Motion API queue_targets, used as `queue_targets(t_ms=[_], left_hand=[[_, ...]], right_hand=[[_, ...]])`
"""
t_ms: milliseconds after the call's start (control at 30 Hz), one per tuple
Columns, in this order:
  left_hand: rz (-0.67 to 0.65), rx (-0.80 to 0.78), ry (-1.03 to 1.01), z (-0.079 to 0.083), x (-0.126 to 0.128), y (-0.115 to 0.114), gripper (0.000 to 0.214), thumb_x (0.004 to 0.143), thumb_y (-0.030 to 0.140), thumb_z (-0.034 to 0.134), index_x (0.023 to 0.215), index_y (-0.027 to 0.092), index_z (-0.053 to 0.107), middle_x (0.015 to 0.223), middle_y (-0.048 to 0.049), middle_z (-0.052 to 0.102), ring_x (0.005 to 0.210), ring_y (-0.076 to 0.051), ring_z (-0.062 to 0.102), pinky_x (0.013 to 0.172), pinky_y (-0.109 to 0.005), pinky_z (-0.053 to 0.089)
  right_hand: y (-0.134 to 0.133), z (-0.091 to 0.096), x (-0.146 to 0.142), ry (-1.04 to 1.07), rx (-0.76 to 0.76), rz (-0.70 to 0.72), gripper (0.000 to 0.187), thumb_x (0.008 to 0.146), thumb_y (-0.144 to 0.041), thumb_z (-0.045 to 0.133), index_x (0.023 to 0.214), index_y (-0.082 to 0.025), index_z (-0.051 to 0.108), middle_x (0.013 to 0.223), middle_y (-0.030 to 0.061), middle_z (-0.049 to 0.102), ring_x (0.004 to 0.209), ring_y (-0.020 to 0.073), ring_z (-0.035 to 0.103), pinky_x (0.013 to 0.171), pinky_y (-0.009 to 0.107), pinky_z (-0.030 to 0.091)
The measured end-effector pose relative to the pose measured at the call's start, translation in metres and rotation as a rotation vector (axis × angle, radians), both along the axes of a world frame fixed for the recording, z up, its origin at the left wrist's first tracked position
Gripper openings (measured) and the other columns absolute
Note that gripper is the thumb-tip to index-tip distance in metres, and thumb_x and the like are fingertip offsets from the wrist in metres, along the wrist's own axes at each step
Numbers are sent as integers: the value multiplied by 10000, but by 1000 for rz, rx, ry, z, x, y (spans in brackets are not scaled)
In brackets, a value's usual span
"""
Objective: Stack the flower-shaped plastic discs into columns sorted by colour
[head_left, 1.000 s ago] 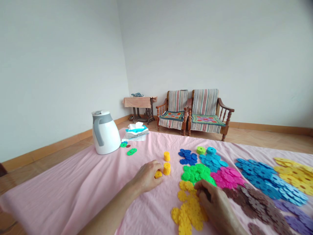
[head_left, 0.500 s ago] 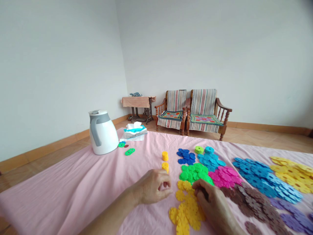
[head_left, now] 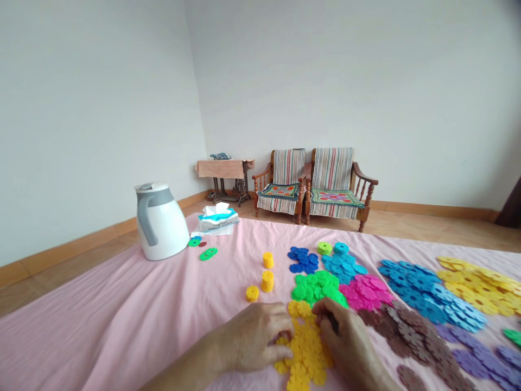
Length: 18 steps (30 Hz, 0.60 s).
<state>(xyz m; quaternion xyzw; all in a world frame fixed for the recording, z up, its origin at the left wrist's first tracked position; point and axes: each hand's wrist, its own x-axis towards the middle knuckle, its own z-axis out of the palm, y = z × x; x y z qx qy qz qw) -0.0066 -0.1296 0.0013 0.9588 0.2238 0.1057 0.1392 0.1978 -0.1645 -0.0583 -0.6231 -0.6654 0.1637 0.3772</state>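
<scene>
Yellow flower-shaped plastic discs (head_left: 304, 347) lie in a loose pile on the pink cloth between my hands. My left hand (head_left: 260, 334) is at the pile's left edge, its fingers curved, with a gap between thumb and fingers where yellow shows. My right hand (head_left: 344, 334) rests at the pile's right side, fingers bent and drawn together; what is in them, if anything, is hidden. Beyond my left hand stand three short yellow stacks: a far stack (head_left: 267, 259), a middle stack (head_left: 267, 281) and a near-left stack (head_left: 252, 294).
Piles of green (head_left: 317, 288), dark blue (head_left: 303, 260), pink (head_left: 366, 290), brown (head_left: 419, 336) and purple discs (head_left: 476, 358) spread rightward. A white jug (head_left: 165, 225) and a tissue pack (head_left: 218, 218) stand at left. Two wooden armchairs (head_left: 334, 184) are beyond the table.
My left hand has moved from beside the yellow stacks down toward the yellow pile, uncovering the near-left stack. My right hand stays by the pile. The view has shifted slightly right.
</scene>
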Motion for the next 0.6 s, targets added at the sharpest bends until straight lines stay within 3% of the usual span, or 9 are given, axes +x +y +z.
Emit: queue_targets(t_ms=[100,200,367,500,600], left_hand=[[-5,-8,-19,1,0,0,50,799,132,595,809,172,566,805,7,577,782,-119,546,688,-189,394],[-15,-27,-48,1,-1,0,143,799,60,517,852,177,582,824,-4,580,807,-121,548,723,-189,404],[-39,-107,-29,5,-3,-5,320,642,153,682,944,189,582,844,-3,563,734,-135,535,660,-204,427],[37,-163,-11,7,-2,-7,248,699,178,671,936,206,605,876,-13,560,749,-141,533,670,-216,431],[115,-198,-13,6,-1,-6,310,691,224,706,986,213,611,899,-11,544,702,-125,523,642,-213,432]], right_hand=[[1,-1,0,-5,-1,-10,212,773,-180,364,773,-223,572,678,-20,633,654,139,589,598,234,388],[2,-2,1,-6,-5,-8,212,771,-174,368,770,-225,574,677,-21,635,652,139,590,593,232,385],[0,1,0,-11,17,-12,219,779,-178,365,770,-227,578,683,-13,646,652,145,594,590,230,387],[-2,4,-1,-8,24,-6,227,788,-187,360,771,-226,583,681,-11,647,644,144,592,583,229,386],[-2,5,-1,-12,16,-3,226,784,-188,363,770,-224,585,672,-13,646,625,143,585,563,227,380]])
